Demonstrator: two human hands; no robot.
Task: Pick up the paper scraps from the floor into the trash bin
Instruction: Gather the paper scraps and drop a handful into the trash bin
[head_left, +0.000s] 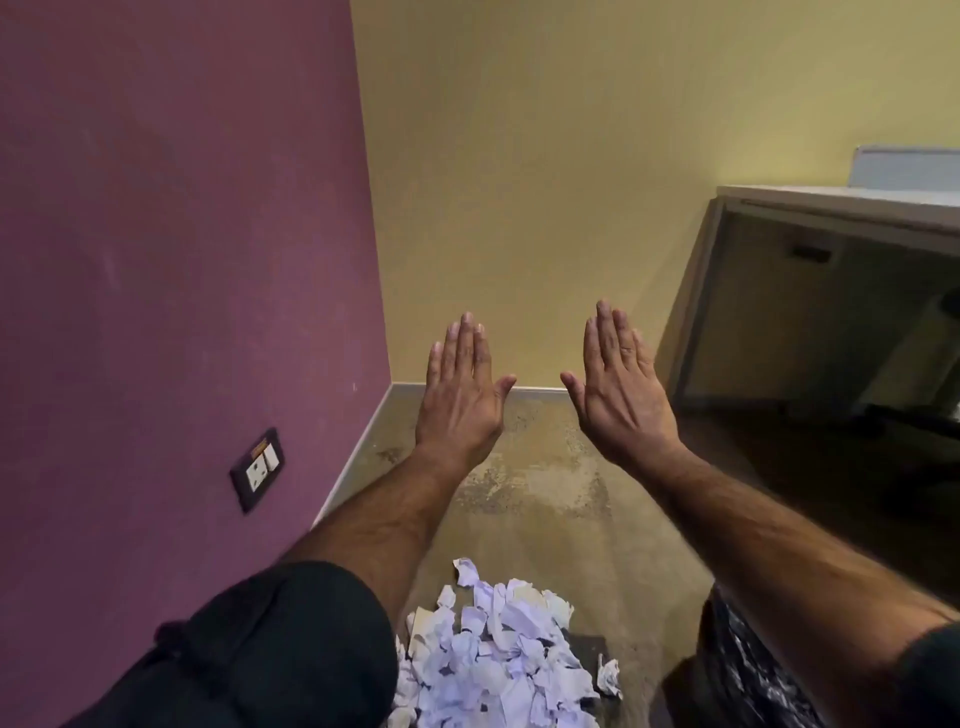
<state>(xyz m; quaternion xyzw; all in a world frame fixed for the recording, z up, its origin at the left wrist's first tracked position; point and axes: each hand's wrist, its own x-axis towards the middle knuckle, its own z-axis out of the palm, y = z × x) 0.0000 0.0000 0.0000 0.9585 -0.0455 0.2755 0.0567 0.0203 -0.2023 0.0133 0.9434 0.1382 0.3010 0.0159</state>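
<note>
A purple wall (156, 260) fills the left, meeting a yellow wall (545, 182) at the corner. On the right stands a desk (841, 208), cut off by the frame, its underside too dark to read. The worn floor (535, 488) runs between them. Low in view lies a heap of paper scraps (498, 654), partly hidden behind a dark knee (270, 654) and clipped by the bottom edge. A dark patterned mass (743, 670) beside it cannot be identified. The left hand (460, 395) and right hand (618, 395) are raised flat, fingers straight and together, holding nothing. A socket plate (257, 467) sits on the purple wall.
</note>
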